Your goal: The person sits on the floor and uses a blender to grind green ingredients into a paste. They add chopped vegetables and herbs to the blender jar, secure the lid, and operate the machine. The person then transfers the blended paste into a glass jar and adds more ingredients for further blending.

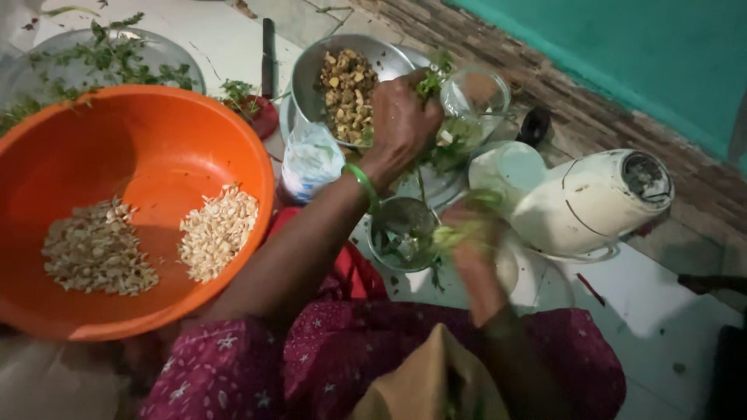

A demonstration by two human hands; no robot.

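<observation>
Gripping a bunch of greens [433, 82], the left hand [401, 124] is closed around them over the glass jar [471, 105]. The right hand [471, 233] is blurred above the small steel cup [403, 233]; its grip cannot be told. Feeding stems in slowly, near the rim, would likely limit spills.

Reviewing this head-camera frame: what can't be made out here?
- Right hand: motion-blurred, so its grip on the green leaves is unclear.
- Small steel cup: contents too dim and blurred.
- Glass jar: partly hidden by the left hand.
- Knife: cut off behind the orange bowl area and herbs.
</observation>
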